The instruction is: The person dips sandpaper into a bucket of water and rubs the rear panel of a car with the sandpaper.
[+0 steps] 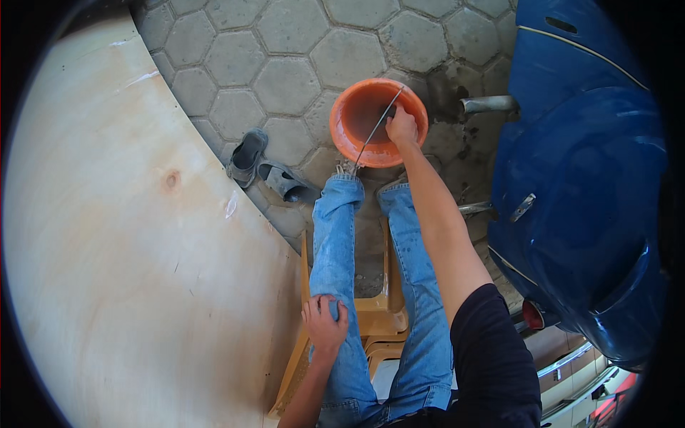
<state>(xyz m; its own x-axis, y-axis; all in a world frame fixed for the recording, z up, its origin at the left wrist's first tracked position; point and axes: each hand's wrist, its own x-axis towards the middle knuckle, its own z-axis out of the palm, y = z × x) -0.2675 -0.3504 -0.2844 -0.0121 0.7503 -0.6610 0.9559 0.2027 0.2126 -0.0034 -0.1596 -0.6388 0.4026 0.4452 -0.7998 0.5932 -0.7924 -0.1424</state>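
Note:
An orange bucket [344, 139] with murky liquid inside stands on the paving beyond my feet. A thin metal handle [372, 135] slants across its mouth. My right hand [402, 128] reaches over the bucket's right side, fingers bent and pointing inward. A small dark patch shows at its fingertips, close beside the handle; what the fingers hold is too small to make out. On the left leg of my blue jeans [334, 242], near the knee, rests my left hand [326, 324], fingers apart and holding nothing.
A large plywood sheet [143, 235] fills the left side. Grey sandals [248, 155] lie between it and the bucket. On the right stands a blue vehicle-like body [578, 192] with a metal pipe [489, 104] jutting out. Beneath me is a yellow-brown plastic chair [378, 321].

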